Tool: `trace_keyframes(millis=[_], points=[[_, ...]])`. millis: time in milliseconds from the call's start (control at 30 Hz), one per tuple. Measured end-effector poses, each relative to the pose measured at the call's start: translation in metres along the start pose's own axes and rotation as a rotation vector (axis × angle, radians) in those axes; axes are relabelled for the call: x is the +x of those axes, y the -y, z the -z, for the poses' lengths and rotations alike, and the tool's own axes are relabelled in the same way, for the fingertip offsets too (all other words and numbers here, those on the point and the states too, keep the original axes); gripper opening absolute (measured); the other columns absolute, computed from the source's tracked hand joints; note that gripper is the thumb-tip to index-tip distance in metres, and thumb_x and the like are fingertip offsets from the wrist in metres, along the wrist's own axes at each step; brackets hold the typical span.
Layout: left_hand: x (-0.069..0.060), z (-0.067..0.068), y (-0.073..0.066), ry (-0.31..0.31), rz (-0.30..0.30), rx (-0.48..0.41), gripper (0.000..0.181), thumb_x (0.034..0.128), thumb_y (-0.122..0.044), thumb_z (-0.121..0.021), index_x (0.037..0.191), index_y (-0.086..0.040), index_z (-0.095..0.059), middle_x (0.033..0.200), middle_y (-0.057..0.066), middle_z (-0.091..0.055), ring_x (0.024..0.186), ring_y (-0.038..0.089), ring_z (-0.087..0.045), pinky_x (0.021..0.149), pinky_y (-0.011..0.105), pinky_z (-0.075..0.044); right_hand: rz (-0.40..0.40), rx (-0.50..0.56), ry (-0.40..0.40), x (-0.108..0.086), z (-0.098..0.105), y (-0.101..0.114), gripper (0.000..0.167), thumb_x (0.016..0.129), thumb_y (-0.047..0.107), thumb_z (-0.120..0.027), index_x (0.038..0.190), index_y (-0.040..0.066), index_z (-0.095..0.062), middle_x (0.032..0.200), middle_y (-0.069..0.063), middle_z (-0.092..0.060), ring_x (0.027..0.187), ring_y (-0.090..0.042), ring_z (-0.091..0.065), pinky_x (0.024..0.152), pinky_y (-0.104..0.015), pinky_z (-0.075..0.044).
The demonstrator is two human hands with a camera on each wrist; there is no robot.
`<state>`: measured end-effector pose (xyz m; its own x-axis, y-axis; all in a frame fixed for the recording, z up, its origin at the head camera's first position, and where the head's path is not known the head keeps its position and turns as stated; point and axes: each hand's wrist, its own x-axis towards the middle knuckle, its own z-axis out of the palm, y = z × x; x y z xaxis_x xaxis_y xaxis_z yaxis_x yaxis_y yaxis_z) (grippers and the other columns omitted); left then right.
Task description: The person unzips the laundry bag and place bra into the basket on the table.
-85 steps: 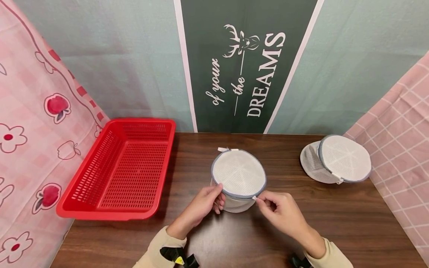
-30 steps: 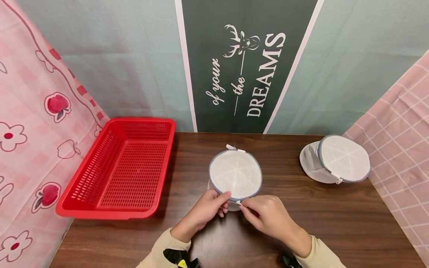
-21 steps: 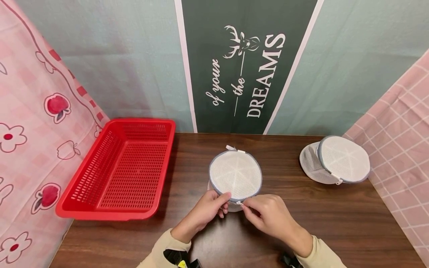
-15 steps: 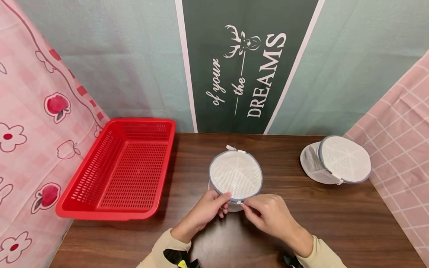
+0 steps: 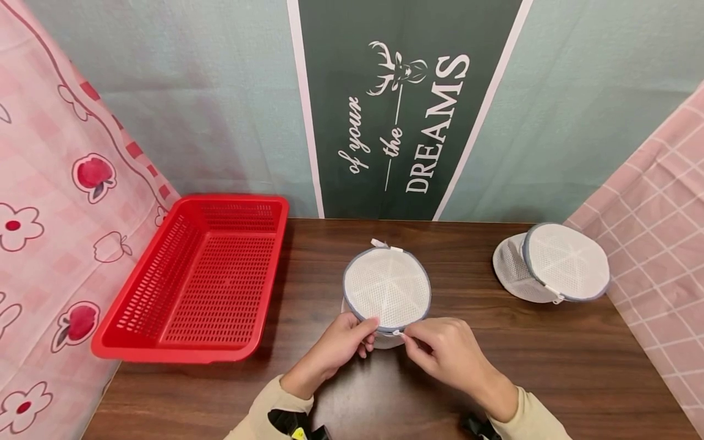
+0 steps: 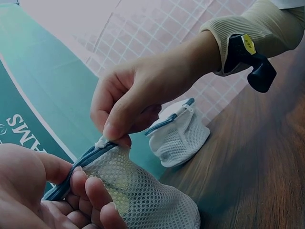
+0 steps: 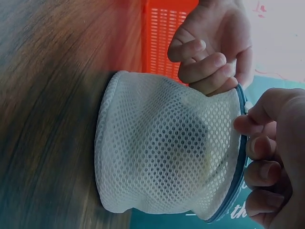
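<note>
In the head view, a round white mesh laundry bag with a blue-grey zipped rim stands on the table. My left hand grips its near rim, thumb on top and fingers curled underneath. Just to the right, my right hand pinches the white zipper pull between thumb and forefinger. Through the mesh side, the right wrist view shows a faint dark and yellowish shape, too blurred to name. The left wrist view also has the pinching right hand at the rim.
A red perforated plastic basket is on the left of the brown wooden table. A second white mesh bag leans at the far right, near the pink checked cloth. A green printed cloth hangs behind.
Since the earliest frame, my right hand has moved left along the rim with the zipper pull, and the bag has turned slightly. In the last half second it has shifted a little right.
</note>
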<state>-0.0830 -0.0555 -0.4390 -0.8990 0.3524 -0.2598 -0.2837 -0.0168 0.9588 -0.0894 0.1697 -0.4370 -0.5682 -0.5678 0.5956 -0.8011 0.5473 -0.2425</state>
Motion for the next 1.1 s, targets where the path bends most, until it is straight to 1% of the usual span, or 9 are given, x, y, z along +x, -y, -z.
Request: trace_keyframes(millis=[300,400,533,700,867,1100], points=[[0.0,0.0,0.001,-0.004,-0.001,0.012,0.032,0.1023,-0.017,-0.056,0.074,-0.003,-0.058,0.063,-0.003,-0.053,0.059,0.006,-0.05,0.053,0.018,-0.044,-0.007,0.004,0.002,-0.001,0.002,-0.002,0.018,0.086,0.017,-0.065,0.073,0.028,-0.06,0.061,0.021,-0.042,0.056,0.007,-0.036,0.049,-0.014,-0.032],[0.0,0.001,0.002,-0.009,-0.001,0.01,0.032,0.1022,-0.016,-0.057,0.074,-0.001,-0.058,0.063,-0.004,-0.053,0.059,0.006,-0.051,0.053,0.017,-0.045,-0.009,-0.007,-0.008,-0.001,0.005,-0.004,0.019,0.083,0.015,-0.065,0.071,0.028,-0.058,0.061,0.02,-0.042,0.056,0.007,-0.035,0.049,-0.014,-0.03],[-0.001,0.003,0.002,-0.019,-0.003,0.016,0.032,0.1017,-0.016,-0.057,0.073,-0.001,-0.058,0.062,-0.004,-0.053,0.059,0.005,-0.05,0.053,0.017,-0.045,-0.031,-0.039,-0.021,-0.003,0.01,-0.007,0.02,0.081,0.015,-0.063,0.069,0.029,-0.055,0.058,0.019,-0.04,0.055,0.007,-0.033,0.048,-0.013,-0.027],[0.0,0.003,0.001,-0.02,-0.007,0.016,0.031,0.1009,-0.015,-0.057,0.071,-0.006,-0.057,0.061,-0.003,-0.052,0.059,0.006,-0.05,0.053,0.017,-0.045,-0.062,-0.06,-0.018,-0.006,0.015,-0.011,0.022,0.081,0.016,-0.063,0.067,0.029,-0.052,0.057,0.019,-0.038,0.054,0.007,-0.031,0.048,-0.012,-0.024],[-0.001,0.004,0.0,-0.015,-0.005,0.015,0.031,0.1012,-0.015,-0.056,0.071,-0.007,-0.056,0.061,-0.003,-0.052,0.059,0.006,-0.05,0.053,0.017,-0.045,-0.085,-0.083,-0.008,-0.007,0.018,-0.015,0.02,0.081,0.018,-0.061,0.067,0.029,-0.053,0.056,0.017,-0.039,0.054,0.006,-0.032,0.048,-0.013,-0.024],[-0.001,0.005,0.0,-0.007,0.003,0.021,0.03,0.1014,-0.015,-0.056,0.073,-0.006,-0.056,0.062,-0.003,-0.052,0.059,0.006,-0.05,0.054,0.018,-0.045,-0.09,-0.104,-0.035,-0.007,0.02,-0.019,0.021,0.079,0.017,-0.061,0.066,0.03,-0.052,0.058,0.02,-0.038,0.054,0.006,-0.032,0.047,-0.014,-0.024]])
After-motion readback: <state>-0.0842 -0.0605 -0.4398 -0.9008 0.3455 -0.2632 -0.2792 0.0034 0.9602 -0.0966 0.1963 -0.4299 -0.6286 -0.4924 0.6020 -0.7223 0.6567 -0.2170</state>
